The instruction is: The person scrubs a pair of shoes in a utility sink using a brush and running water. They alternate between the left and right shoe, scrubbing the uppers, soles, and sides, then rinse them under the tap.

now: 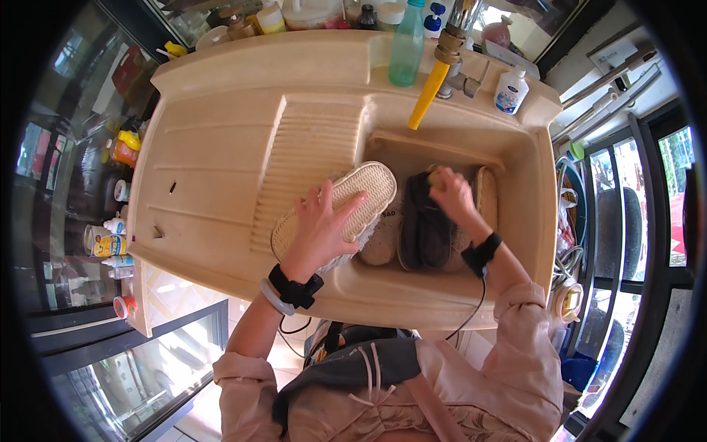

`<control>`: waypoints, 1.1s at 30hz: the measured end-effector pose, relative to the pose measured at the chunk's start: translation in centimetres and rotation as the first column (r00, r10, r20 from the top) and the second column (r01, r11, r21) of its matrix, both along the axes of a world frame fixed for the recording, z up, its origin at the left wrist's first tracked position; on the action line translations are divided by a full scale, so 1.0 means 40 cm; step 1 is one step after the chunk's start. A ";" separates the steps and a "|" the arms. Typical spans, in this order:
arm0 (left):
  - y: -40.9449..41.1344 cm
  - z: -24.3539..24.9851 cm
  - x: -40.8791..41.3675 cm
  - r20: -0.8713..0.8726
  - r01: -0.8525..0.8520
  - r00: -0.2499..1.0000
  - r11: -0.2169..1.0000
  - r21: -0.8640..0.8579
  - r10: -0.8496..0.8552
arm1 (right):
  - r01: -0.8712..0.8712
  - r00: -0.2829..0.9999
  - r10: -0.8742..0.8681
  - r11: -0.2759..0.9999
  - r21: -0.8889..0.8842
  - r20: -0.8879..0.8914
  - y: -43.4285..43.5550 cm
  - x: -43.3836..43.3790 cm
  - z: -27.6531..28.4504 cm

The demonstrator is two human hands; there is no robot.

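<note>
My left hand (326,229) grips a fluffy slipper (367,190) lying with its cream, zigzag-patterned sole upward. The slipper rests aslant at the washboard's lower end, partly over the basin's edge. Over in the basin, my right hand (455,193) holds a small yellowish-brown object (436,177), perhaps a bar of soap or a brush; the fingers partly cover it. Right beneath that hand are dark slippers (425,235) bearing light writing. A light grey slipper (380,243) lies to their left, and another pale-soled slipper (487,193) leans along the right wall.
The beige laundry sink (193,127) has a ridged washboard (309,149) beside its basin. A yellow hose (429,96) hangs from the tap (450,47). A green bottle (407,50) and a white bottle (511,91) stand along the back ledge. A cable trails from my right wristband (481,254).
</note>
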State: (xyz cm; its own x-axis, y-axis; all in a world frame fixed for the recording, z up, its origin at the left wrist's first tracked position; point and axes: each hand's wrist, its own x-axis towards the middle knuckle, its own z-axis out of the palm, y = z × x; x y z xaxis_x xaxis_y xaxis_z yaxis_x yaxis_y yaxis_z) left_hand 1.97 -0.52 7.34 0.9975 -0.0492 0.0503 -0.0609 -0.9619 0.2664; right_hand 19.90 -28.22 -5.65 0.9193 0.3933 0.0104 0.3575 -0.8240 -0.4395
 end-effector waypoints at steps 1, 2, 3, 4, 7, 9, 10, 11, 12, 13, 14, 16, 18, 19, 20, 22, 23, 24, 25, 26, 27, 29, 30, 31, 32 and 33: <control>-0.002 0.001 0.000 -0.016 -0.003 1.000 1.000 0.022 0.003 | 0.082 0.995 -0.082 0.997 0.001 0.051 -0.030 0.051 -0.047; -0.004 0.004 -0.005 -0.032 -0.005 0.999 0.999 0.047 0.006 | 0.141 0.979 -0.132 0.989 -0.047 0.155 -0.052 0.099 -0.097; -0.003 0.010 -0.010 -0.010 -0.015 1.000 1.000 0.025 0.015 | 0.298 0.955 -0.290 0.930 -0.214 0.070 -0.067 0.141 -0.146; 0.002 0.017 -0.016 0.011 -0.022 1.000 1.000 0.003 0.022 | 0.322 0.937 -0.348 0.904 -0.280 -0.045 -0.077 0.175 -0.193; 0.032 0.048 -0.065 -0.067 -0.171 0.982 0.983 0.061 0.175 | 0.249 0.916 -0.330 0.913 -0.322 -0.227 -0.094 0.224 -0.274; 0.067 0.061 -0.107 -0.207 -0.273 0.941 0.962 0.003 0.268 | 0.076 0.932 -0.118 0.988 -0.132 -0.343 -0.098 0.224 -0.259; 0.088 0.060 -0.121 -0.292 -0.316 0.916 0.944 -0.098 0.276 | 0.045 0.946 -0.072 0.995 -0.092 -0.317 -0.097 0.215 -0.230; 0.112 0.056 -0.133 -0.329 -0.347 0.905 0.916 -0.201 0.270 | 0.042 0.957 -0.067 0.995 -0.094 -0.282 -0.093 0.200 -0.188; 0.133 0.046 -0.137 -0.369 -0.416 0.885 0.841 -0.346 0.285 | 0.113 0.987 -0.132 0.977 -0.181 -0.095 -0.083 0.178 -0.134; 0.148 0.031 -0.129 -0.367 -0.449 0.884 0.748 -0.489 0.290 | 0.058 0.998 -0.058 0.998 -0.005 -0.026 -0.067 0.148 -0.073; 0.155 0.017 -0.129 -0.417 -0.520 0.851 0.617 -0.591 0.318 | 0.049 0.988 -0.073 0.984 0.171 0.133 -0.043 0.109 -0.008; 0.131 -0.014 -0.125 -0.411 -0.484 0.869 0.297 -0.823 0.276 | -0.205 0.934 0.088 0.925 0.319 0.347 0.027 0.008 0.118; 0.089 -0.040 -0.112 -0.477 -0.501 0.845 0.045 -0.864 0.244 | -0.381 0.906 0.304 0.888 0.256 0.296 0.119 -0.105 0.215; 0.073 -0.050 -0.093 -0.508 -0.520 0.829 -0.013 -0.854 0.233 | -0.604 0.744 0.508 0.790 0.110 0.434 0.164 -0.153 0.243; 0.056 -0.058 -0.076 -0.496 -0.496 0.839 -0.063 -0.866 0.224 | -0.679 0.704 0.593 0.723 0.127 0.390 0.206 -0.190 0.253; 0.023 -0.069 -0.057 -0.456 -0.474 0.846 -0.001 -0.880 0.275 | -0.558 0.826 0.495 0.786 0.264 0.272 0.275 -0.212 0.250; 0.013 -0.074 -0.052 -0.429 -0.459 0.850 0.028 -0.888 0.305 | -0.421 0.906 0.358 0.807 0.414 0.225 0.297 -0.206 0.244; 0.008 -0.077 -0.048 -0.430 -0.467 0.842 0.038 -0.884 0.327 | -0.318 0.944 0.238 0.841 0.438 0.228 0.313 -0.199 0.233; 0.004 -0.082 -0.045 -0.425 -0.462 0.840 0.036 -0.886 0.337 | -0.228 0.954 0.092 0.839 0.494 0.284 0.323 -0.195 0.228; 0.004 -0.086 -0.045 -0.418 -0.458 0.839 0.037 -0.888 0.348 | -0.213 0.969 0.109 0.829 0.517 0.223 0.327 -0.199 0.222; 0.004 -0.090 -0.045 -0.400 -0.441 0.845 0.039 -0.897 0.354 | -0.308 0.941 0.206 0.850 0.426 0.269 0.329 -0.209 0.222; 0.007 -0.098 -0.049 -0.382 -0.418 0.858 0.037 -0.908 0.343 | -0.467 0.882 0.387 0.798 0.382 0.270 0.325 -0.225 0.224; 0.008 -0.101 -0.051 -0.384 -0.437 0.862 0.100 -0.894 0.332 | -0.460 0.885 0.387 0.814 0.355 0.260 0.321 -0.218 0.213; 0.010 -0.103 -0.055 -0.407 -0.477 0.849 0.156 -0.865 0.337 | -0.398 0.904 0.316 0.869 0.295 0.289 0.318 -0.206 0.206; 0.010 -0.105 -0.052 -0.378 -0.455 0.863 0.189 -0.870 0.336 | -0.305 0.935 0.216 0.893 0.332 0.280 0.317 -0.193 0.197; 0.012 -0.105 -0.055 -0.342 -0.420 0.877 0.193 -0.887 0.337 | -0.185 0.960 0.089 0.915 0.359 0.267 0.317 -0.187 0.199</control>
State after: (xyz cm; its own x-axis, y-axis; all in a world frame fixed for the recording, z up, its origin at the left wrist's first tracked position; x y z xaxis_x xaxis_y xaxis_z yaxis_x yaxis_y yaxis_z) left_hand -0.24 -0.05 3.13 0.8841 0.3725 -0.2822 0.2886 0.0397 0.9566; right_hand 12.44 -15.55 2.30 0.8072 0.4379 0.3959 0.5888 -0.5487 -0.5935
